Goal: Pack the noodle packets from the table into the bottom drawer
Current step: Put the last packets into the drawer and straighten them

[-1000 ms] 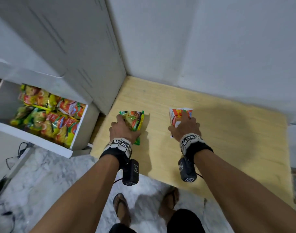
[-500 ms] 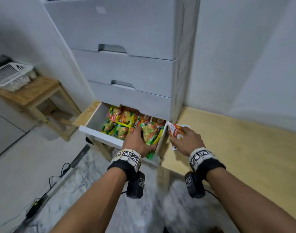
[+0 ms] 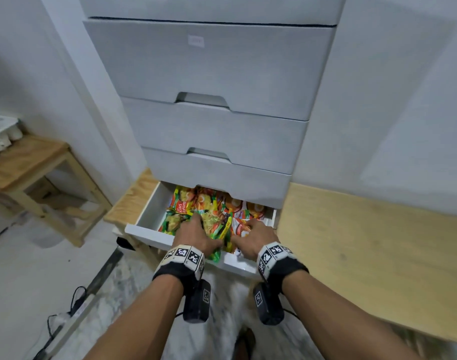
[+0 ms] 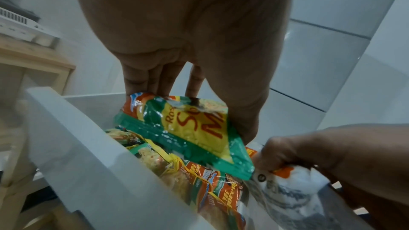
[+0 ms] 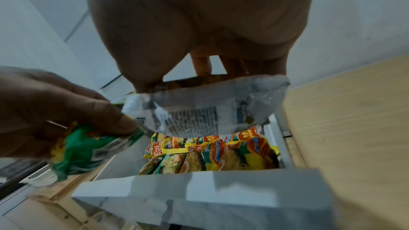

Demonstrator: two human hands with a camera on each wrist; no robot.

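— What stands in front of you?

— A tall grey drawer unit [image 3: 209, 74]. Your counter [image 3: 365, 250], pale wood, runs off to the right of it, and a small wooden stool [image 3: 27, 165] stands well to its left. The unit's upper fronts sit flush; only its bottom drawer [image 3: 149, 203] is pulled out toward you, white inside.

— And what lies in that drawer?

— Packed noodle packets [image 3: 181, 203], orange, yellow and green, fill it from the back wall toward the front, lying flat and overlapping.

— Where are your hands?

— Both are over the front half of the drawer, side by side and nearly touching. Your left hand [image 3: 196, 236] grips a green and yellow packet [image 4: 188, 132], fingers on top and thumb beneath; the packet tilts down above the packets on the drawer's left side. Your right hand [image 3: 250, 236] pinches a white and orange packet [image 5: 205, 109] by its upper edge, so that it hangs with its printed back toward your wrist, above the packets on the drawer's right side, just beside the green one.
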